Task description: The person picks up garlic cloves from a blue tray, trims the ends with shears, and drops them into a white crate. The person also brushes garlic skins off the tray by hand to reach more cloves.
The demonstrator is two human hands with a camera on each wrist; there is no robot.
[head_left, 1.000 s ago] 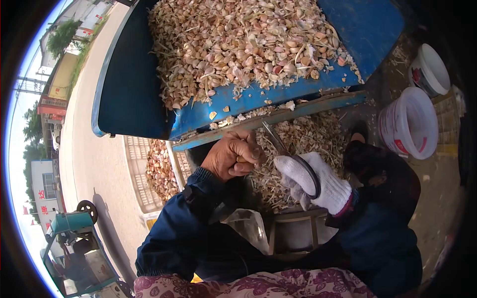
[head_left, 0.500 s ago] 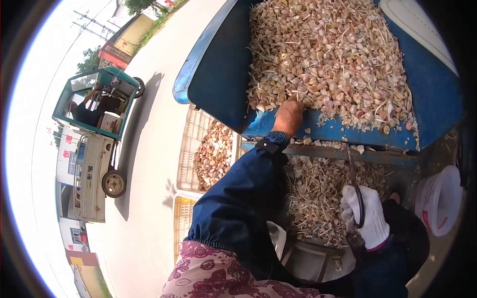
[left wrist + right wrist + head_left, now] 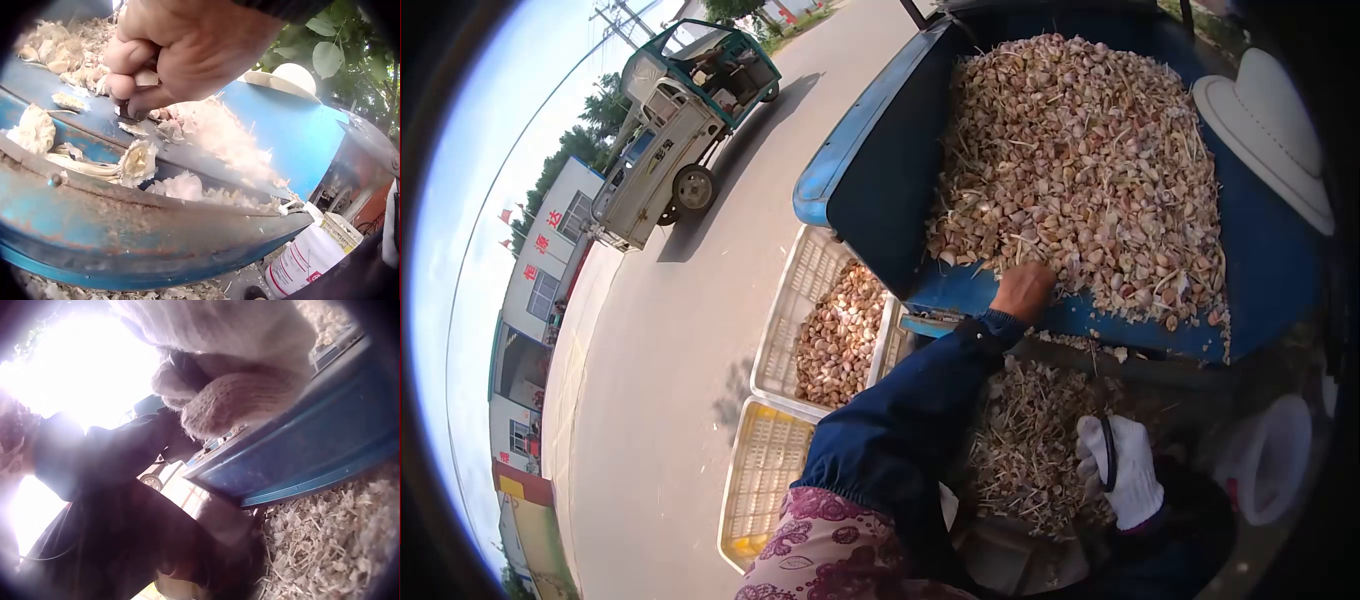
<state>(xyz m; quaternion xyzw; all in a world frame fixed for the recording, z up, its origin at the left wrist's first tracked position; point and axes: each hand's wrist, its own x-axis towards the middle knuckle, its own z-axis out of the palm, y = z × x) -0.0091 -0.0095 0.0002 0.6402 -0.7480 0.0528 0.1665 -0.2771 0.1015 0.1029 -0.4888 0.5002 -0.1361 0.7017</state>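
Garlic cloves (image 3: pixel 1080 160) lie heaped in a blue metal bed. At the heap's near edge is my bare left hand (image 3: pixel 1025 290). The left wrist view shows this hand (image 3: pixel 187 53) with curled fingers round a pale garlic clove (image 3: pixel 147 77), above the bed's rusty lip (image 3: pixel 125 215). My white-gloved right hand (image 3: pixel 1130 470) grips the dark handle of scissors (image 3: pixel 1111 455), over dry stem scraps (image 3: pixel 1030 450) below the bed. In the right wrist view the glove (image 3: pixel 244 375) curls round that handle (image 3: pixel 189 370). Metal blades (image 3: pixel 375 142) show at the left wrist view's right side.
A white crate of cloves (image 3: pixel 775 345) and a yellowish crate (image 3: pixel 765 470) stand left of the bed. A white hat (image 3: pixel 1265 135) lies on its right side. White buckets (image 3: pixel 1275 460) stand lower right. A three-wheeled truck (image 3: pixel 665 155) is on the road.
My left hand has moved from beside the scissors up to the heap's edge. The head view has swung left, and the truck has moved up the road. The right hand still grips the scissors.
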